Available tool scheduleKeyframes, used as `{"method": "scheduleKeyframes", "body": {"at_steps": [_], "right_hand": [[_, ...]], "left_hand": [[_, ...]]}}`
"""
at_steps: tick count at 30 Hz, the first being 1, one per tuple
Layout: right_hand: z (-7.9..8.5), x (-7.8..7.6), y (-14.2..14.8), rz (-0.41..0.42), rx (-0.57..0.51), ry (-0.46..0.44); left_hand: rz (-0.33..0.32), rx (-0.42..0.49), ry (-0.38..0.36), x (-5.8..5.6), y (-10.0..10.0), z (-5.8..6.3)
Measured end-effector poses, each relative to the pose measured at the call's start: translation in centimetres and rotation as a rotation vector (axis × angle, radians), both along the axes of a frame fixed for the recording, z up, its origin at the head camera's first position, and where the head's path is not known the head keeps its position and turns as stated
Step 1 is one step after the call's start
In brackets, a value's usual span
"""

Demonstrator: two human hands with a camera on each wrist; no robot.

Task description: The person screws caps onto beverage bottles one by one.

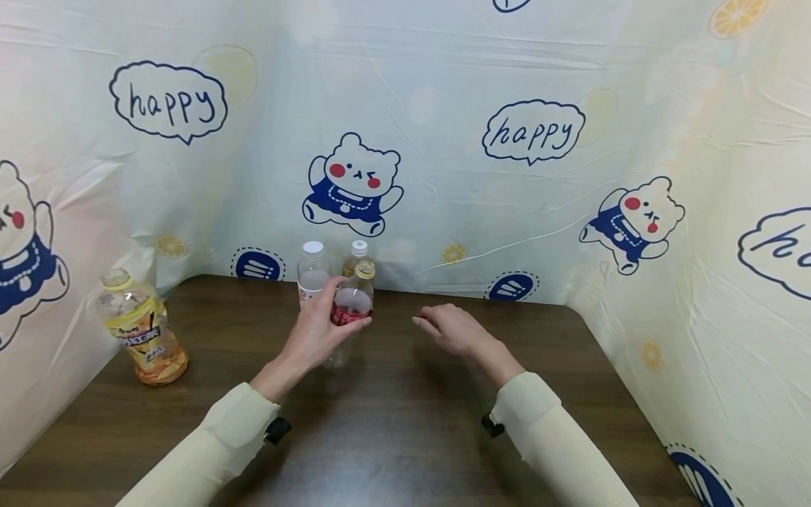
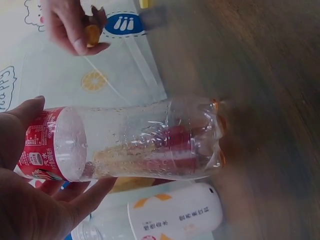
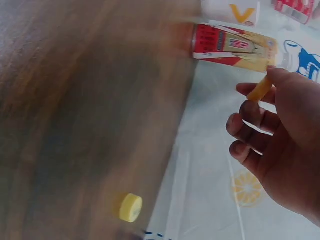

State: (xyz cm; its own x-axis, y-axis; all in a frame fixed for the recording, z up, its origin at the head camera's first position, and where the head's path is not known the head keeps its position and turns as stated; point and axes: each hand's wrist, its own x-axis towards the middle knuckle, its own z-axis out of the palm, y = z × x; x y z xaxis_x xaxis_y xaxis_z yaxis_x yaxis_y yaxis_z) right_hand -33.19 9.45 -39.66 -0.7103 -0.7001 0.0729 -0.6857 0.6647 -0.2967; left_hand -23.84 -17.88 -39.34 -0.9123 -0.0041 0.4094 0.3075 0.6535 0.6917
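Note:
My left hand grips a clear plastic bottle round its red label, fingers and thumb on either side. Drops cling inside the bottle, and in the head view its gold-coloured top shows above the hand. To its right, my right hand is raised over the table. Between its thumb and index finger it pinches a small orange bottle cap, which the head view hides. Behind the held bottle stands a bottle with a red and yellow label and a white cap.
A white-capped bottle with a white label stands just left of the held one. On the table's left side is a bottle with a yellow label. A yellow cap lies on the brown table. Printed sheeting rises behind.

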Motion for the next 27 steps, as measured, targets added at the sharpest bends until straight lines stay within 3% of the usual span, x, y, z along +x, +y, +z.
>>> {"method": "scheduleKeyframes", "body": {"at_steps": [6,12,27], "right_hand": [[1.7,0.2,0.2,0.111,-0.072,0.02],[4.3,0.7,0.5,0.146,-0.127,0.037],[9.4,2.4,0.8,0.111,-0.309,0.062]], "left_hand": [[-0.016,0.001,-0.004,-0.3,0.6,0.1],[-0.022,-0.005,-0.006,-0.6,1.2,0.2],[-0.078,-0.018,-0.023,-1.0,2.9,0.5]]}}
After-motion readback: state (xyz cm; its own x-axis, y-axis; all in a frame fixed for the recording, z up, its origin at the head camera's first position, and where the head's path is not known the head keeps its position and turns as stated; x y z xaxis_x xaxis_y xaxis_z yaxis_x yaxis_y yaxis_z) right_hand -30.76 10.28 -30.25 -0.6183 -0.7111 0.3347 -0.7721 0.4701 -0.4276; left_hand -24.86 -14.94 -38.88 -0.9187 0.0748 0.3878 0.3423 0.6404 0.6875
